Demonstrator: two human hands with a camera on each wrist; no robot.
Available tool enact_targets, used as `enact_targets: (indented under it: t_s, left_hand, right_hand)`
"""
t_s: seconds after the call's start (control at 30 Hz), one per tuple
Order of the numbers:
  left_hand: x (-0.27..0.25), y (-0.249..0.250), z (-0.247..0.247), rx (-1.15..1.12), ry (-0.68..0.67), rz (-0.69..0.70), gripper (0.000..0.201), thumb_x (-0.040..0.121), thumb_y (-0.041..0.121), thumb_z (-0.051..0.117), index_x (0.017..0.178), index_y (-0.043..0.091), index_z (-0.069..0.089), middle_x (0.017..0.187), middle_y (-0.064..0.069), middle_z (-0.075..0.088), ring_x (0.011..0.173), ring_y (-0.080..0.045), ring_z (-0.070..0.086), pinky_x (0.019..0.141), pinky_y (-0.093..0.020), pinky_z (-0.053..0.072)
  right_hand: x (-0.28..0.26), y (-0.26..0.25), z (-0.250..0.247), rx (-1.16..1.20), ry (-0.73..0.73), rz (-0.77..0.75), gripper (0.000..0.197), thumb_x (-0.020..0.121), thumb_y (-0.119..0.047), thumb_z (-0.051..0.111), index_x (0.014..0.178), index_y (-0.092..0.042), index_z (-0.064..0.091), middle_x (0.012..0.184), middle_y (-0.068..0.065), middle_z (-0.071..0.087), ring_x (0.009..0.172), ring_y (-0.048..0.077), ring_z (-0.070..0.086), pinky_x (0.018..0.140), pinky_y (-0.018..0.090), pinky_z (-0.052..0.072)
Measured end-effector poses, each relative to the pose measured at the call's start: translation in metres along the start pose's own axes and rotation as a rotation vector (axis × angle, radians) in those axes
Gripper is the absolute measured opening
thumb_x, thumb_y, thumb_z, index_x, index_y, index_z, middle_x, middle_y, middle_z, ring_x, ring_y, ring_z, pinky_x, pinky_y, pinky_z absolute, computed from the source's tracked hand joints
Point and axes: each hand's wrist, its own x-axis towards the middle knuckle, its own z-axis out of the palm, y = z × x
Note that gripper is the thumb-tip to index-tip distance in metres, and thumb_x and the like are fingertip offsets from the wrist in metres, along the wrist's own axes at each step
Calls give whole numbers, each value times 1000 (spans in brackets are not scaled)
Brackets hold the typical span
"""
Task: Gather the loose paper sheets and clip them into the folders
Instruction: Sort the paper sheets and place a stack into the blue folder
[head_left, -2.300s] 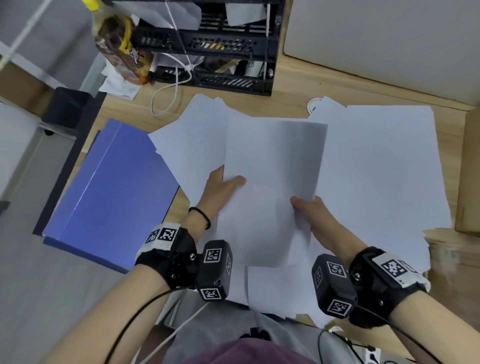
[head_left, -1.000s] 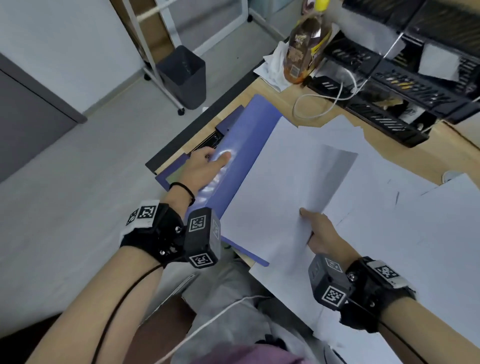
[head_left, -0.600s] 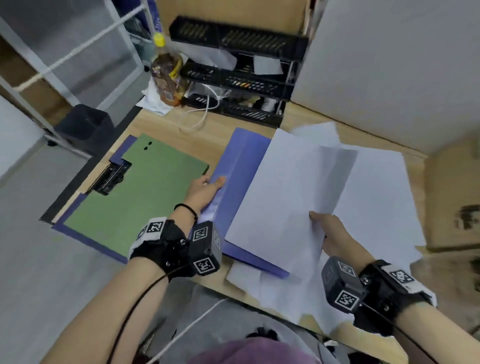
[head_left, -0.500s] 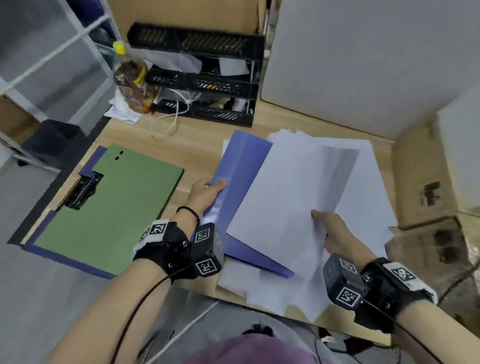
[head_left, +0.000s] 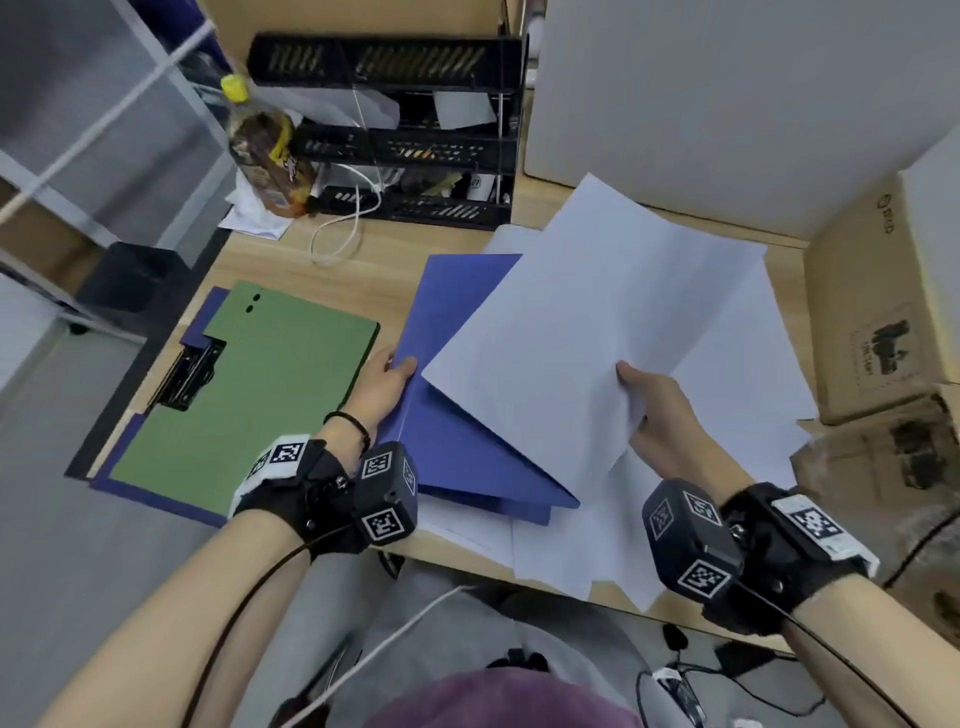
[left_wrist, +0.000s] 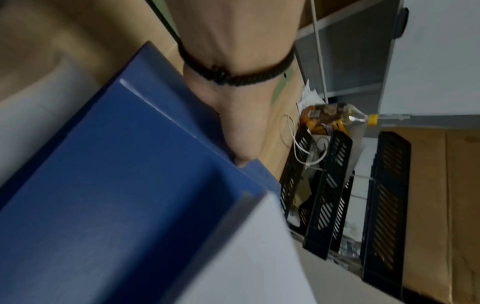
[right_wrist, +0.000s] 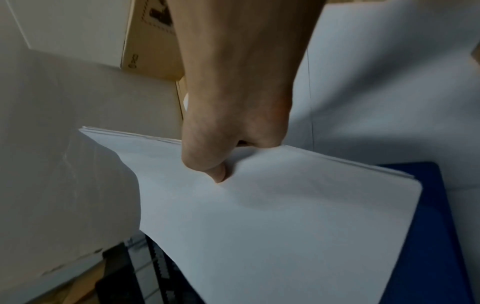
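My right hand (head_left: 641, 395) pinches a stack of white sheets (head_left: 582, 332) by its near edge, thumb on top (right_wrist: 207, 164), and holds it lifted and tilted over the desk. My left hand (head_left: 387, 376) grips the raised blue cover (head_left: 452, 332) of an open folder at its left edge; in the left wrist view the thumb lies along the cover's edge (left_wrist: 241, 148). The open folder's green inner board (head_left: 249, 395) lies flat at the left, with a black clip (head_left: 187, 374) on its left side. More loose sheets (head_left: 737, 374) lie on the desk under the held stack.
A black tiered letter tray (head_left: 405, 140) and a bottle with a yellow cap (head_left: 265, 150) stand at the back of the wooden desk (head_left: 322, 280). A white cable (head_left: 343, 228) loops in front of them. Cardboard boxes (head_left: 878, 312) line the right side.
My left hand let go of the sheets, reached left and lifted the blue folder cover open, baring the green board and clip. My right hand has kept the stack, now raised higher.
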Motion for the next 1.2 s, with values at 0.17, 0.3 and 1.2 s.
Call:
enact_targets:
  t_s: [0.17, 0.3, 1.2]
  left_hand:
    - [-4, -15, -31, 15, -154, -101, 26, 95, -4, 43, 88, 14, 60, 79, 8, 64, 74, -1, 63, 73, -14, 46]
    - [-6, -15, -64, 8, -165, -131, 37, 98, -5, 37, 66, 14, 40, 65, -2, 42, 61, -10, 37, 55, -15, 30]
    - [50, -67, -231, 177, 651, -11, 36, 78, -8, 50, 107, 9, 63, 99, -8, 56, 86, -24, 54, 71, -28, 41]
  right_hand:
    - [-10, 8, 63, 31, -140, 17, 37, 99, -10, 48, 134, -2, 53, 129, 12, 64, 118, 28, 62, 100, 39, 48]
    - [-18, 17, 131, 63, -213, 46, 29, 99, -10, 49, 125, -5, 60, 120, 8, 69, 111, 22, 67, 93, 34, 55]
    - [54, 97, 195, -536, 25, 201, 29, 99, -11, 48, 126, -6, 57, 117, 10, 68, 107, 32, 64, 97, 47, 49]
